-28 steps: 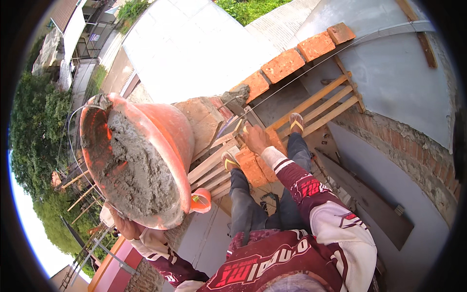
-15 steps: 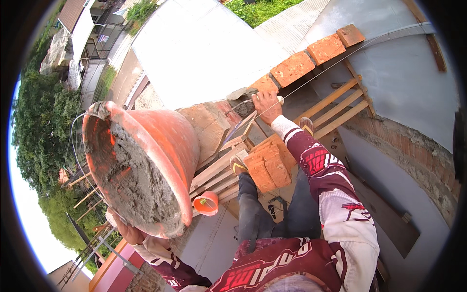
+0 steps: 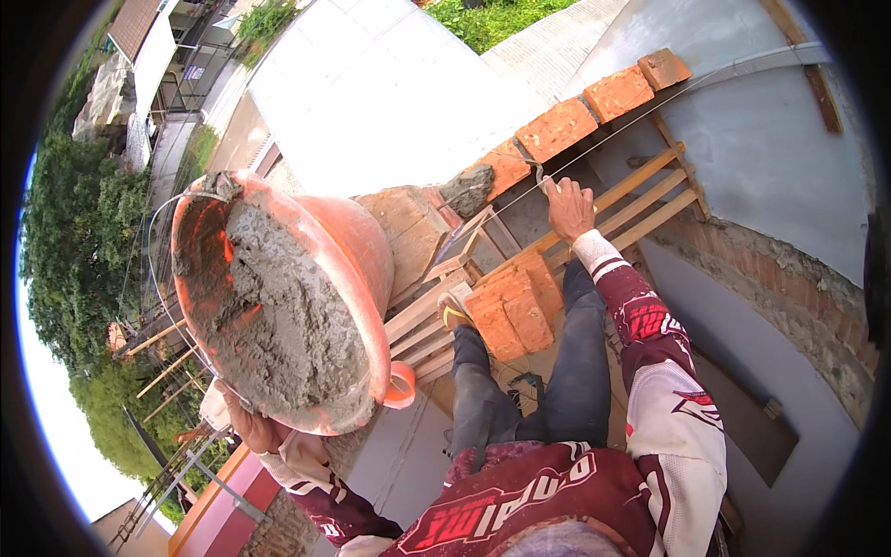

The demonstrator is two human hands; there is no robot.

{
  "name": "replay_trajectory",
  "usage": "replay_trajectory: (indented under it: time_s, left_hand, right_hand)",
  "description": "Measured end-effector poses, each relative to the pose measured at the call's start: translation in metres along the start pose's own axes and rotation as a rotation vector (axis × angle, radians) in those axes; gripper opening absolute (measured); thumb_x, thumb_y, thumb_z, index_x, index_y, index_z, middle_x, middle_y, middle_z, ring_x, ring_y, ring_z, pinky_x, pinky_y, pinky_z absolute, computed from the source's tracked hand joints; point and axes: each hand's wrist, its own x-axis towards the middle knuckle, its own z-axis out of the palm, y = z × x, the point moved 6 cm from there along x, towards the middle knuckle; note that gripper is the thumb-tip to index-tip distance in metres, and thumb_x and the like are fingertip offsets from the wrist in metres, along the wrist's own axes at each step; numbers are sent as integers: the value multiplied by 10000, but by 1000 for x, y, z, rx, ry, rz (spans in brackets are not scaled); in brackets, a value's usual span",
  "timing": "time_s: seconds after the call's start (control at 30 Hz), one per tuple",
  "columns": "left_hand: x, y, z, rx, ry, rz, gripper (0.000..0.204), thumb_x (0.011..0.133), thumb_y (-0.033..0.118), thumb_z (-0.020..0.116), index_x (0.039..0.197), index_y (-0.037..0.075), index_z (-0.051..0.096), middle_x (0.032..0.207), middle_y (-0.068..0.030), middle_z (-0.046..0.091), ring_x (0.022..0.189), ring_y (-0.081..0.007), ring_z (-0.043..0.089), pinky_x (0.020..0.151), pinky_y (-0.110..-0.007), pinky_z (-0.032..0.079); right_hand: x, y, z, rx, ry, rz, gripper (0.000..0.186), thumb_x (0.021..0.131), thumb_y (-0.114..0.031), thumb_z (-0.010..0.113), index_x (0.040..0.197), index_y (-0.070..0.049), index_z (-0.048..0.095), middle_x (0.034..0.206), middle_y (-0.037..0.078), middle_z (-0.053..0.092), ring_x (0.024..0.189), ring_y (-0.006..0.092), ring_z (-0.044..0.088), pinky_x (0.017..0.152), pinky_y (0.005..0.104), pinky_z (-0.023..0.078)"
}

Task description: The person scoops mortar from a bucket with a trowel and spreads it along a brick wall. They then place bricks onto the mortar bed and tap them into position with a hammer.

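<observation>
My left hand [image 3: 249, 425] is closed on the lower rim of a large orange bucket [image 3: 364, 251], which tilts with its mouth toward me. Grey wet mortar [image 3: 292, 316] fills much of it. In my right hand [image 3: 570, 209] is a trowel [image 3: 538, 172], gripped by its handle; its thin metal neck shows, while the blade is seen nearly edge-on beside the bricks. A lump of mortar [image 3: 467, 190] sits at the near end of a row of orange bricks [image 3: 557, 130]. A taut string [image 3: 617, 128] runs along that row.
Stacked bricks [image 3: 510, 311] rest between my legs by the wooden slats [image 3: 422, 325]. A small orange pot [image 3: 401, 385] shows partly behind the bucket. More wooden slats [image 3: 640, 195] lie right of my hand. A white roof [image 3: 390, 93] spreads beyond the wall.
My right hand has moved right along the brick row with the trowel, uncovering the mortar lump. The bucket has shifted slightly right and turned its mouth more toward me, hiding part of the small pot.
</observation>
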Motion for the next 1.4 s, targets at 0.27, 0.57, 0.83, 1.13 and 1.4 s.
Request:
replay_trajectory:
  time_s: [0.27, 0.57, 0.83, 1.13, 1.4]
  left_hand:
    - [2, 3, -7, 78, 72, -34, 487, 1104, 212, 321, 1560, 47, 275, 1544, -97, 392, 1324, -237, 472, 1134, -393, 367]
    - [19, 12, 34, -107, 30, -111, 449, 1096, 222, 341, 1499, 27, 362, 1453, -126, 487, 1274, -250, 521, 1082, -416, 426]
    - [36, 16, 86, -625, 113, -185, 333, 1054, 236, 493, 1304, 17, 524, 1251, -122, 631, 1129, -252, 624, 965, -437, 519]
    - [77, -3, 91, -565, 52, -311, 411, 1039, 324, 483, 1337, 43, 513, 1250, -158, 613, 1114, -276, 624, 963, -475, 529]
    - [63, 3, 113, -996, 34, -282, 154, 1001, 202, 590, 932, 77, 530, 771, -74, 629, 686, -240, 658, 614, -449, 600]
  right_hand:
    - [-85, -17, 43, 111, -229, -164, 279, 905, -200, 554, 1157, -172, 670, 974, 96, 630, 980, 270, 628, 812, 464, 416]
    - [-29, -7, -11, 73, -304, -54, 255, 907, -225, 547, 1108, -171, 695, 1004, 120, 653, 945, 303, 664, 800, 501, 447]
    - [-136, 41, -264, 517, -451, 145, 460, 797, -266, 686, 1216, -75, 682, 1126, 210, 693, 1019, 376, 667, 884, 400, 526]
    - [-119, -171, -533, 229, 159, -500, 374, 911, -232, 642, 1221, -24, 626, 863, 172, 667, 801, 372, 670, 716, 453, 535]
    - [-34, -333, -492, -492, 47, -663, 198, 876, -173, 565, 897, -41, 713, 838, 164, 721, 739, 322, 724, 623, 448, 570]
